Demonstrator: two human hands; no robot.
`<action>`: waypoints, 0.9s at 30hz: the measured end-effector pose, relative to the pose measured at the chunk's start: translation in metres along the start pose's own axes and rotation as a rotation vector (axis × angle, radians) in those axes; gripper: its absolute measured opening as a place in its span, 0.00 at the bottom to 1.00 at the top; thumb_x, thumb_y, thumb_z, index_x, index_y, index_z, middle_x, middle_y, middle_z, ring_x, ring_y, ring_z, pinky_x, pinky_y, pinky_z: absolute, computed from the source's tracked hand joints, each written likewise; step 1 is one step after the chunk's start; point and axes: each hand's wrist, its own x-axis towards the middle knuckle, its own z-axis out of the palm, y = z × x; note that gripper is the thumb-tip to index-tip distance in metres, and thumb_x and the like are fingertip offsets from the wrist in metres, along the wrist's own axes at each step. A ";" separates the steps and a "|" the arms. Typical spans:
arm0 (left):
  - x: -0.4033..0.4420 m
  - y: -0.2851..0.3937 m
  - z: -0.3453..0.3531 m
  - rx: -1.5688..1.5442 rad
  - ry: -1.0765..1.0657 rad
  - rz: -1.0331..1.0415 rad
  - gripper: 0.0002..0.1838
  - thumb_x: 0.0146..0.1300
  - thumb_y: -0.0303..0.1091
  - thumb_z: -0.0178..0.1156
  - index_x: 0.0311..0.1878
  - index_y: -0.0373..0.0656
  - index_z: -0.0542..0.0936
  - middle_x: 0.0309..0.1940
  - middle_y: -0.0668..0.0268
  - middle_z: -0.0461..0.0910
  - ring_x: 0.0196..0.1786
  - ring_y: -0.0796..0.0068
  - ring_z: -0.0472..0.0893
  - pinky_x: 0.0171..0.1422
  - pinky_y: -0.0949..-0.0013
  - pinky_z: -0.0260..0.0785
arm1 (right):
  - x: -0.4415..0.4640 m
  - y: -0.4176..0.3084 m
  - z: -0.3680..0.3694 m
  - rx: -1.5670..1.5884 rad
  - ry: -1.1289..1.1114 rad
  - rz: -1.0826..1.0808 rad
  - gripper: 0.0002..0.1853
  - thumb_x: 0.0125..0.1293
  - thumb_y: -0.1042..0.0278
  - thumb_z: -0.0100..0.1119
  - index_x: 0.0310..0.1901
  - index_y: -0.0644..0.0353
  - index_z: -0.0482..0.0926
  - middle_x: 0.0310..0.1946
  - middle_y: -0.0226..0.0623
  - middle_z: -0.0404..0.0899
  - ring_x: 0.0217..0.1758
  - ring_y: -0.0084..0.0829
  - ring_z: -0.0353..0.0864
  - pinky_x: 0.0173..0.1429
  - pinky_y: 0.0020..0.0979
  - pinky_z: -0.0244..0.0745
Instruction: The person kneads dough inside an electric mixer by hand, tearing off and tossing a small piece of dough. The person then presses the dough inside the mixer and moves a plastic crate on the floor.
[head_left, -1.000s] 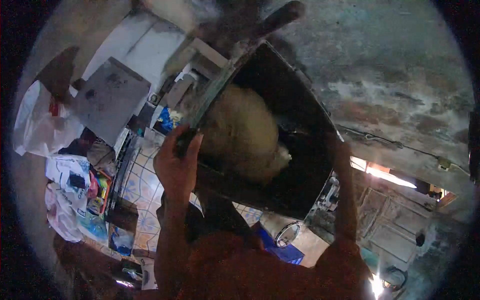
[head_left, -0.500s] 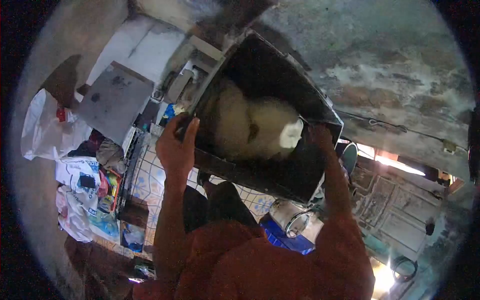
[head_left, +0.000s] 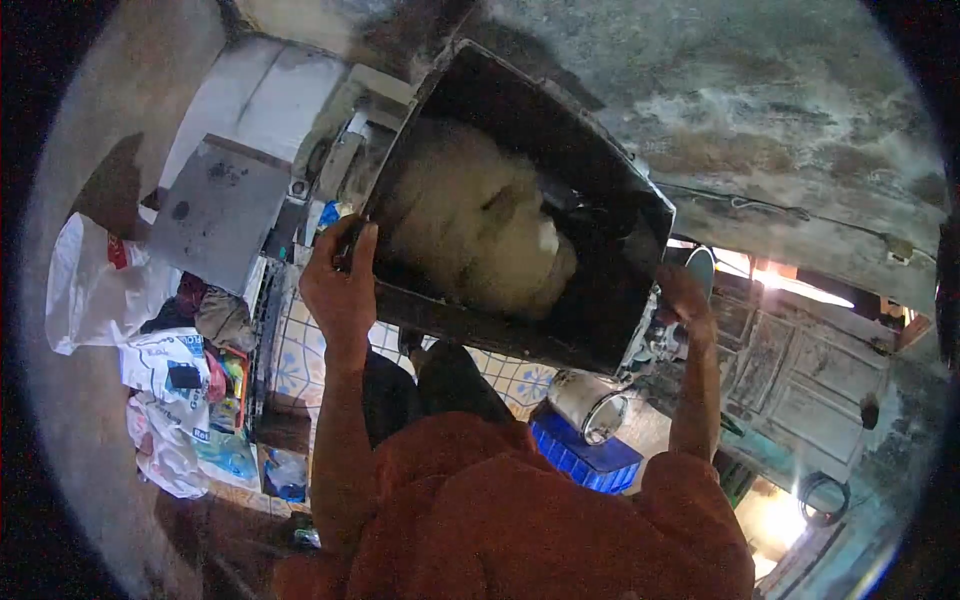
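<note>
A large dark open-topped box takes up the middle of the head view. Inside lies a heap of tan, loose-looking material, with a small pale patch near its right side. My left hand is closed around the box's near left edge, thumb on top. On the outside of the box's right end, my right hand is closed beside some small greyish metal parts. Whatever its fingers hold there is hidden.
A pale bucket sits on a blue crate below the box. Plastic bags and cloths lie at the left by a grey panel. Behind rises a stained wall with a cable; a panelled door is at right.
My right hand has come out of the box to the outside of its right end. The tan heap has changed shape and its pale patch has shrunk. My left hand keeps its grip.
</note>
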 end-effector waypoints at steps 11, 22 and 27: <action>0.000 -0.012 0.001 -0.022 -0.024 -0.070 0.19 0.61 0.42 0.66 0.50 0.41 0.82 0.41 0.56 0.85 0.45 0.60 0.84 0.51 0.63 0.74 | 0.042 -0.006 -0.044 0.689 -0.896 1.493 0.16 0.68 0.63 0.50 0.52 0.61 0.74 0.42 0.44 0.82 0.44 0.44 0.82 0.45 0.42 0.78; 0.006 -0.017 0.003 -0.007 -0.036 -0.087 0.20 0.61 0.43 0.66 0.49 0.38 0.81 0.41 0.55 0.84 0.44 0.63 0.84 0.49 0.63 0.74 | 0.102 0.002 0.052 -0.024 -0.722 0.813 0.14 0.64 0.65 0.52 0.50 0.56 0.77 0.34 0.50 0.83 0.40 0.51 0.84 0.48 0.50 0.78; 0.001 -0.013 0.003 -0.128 -0.024 -0.137 0.18 0.62 0.42 0.66 0.48 0.40 0.82 0.39 0.59 0.84 0.40 0.69 0.83 0.47 0.65 0.74 | 0.063 0.014 0.228 0.068 -0.582 0.554 0.16 0.68 0.58 0.50 0.51 0.56 0.79 0.45 0.53 0.80 0.52 0.48 0.79 0.53 0.44 0.76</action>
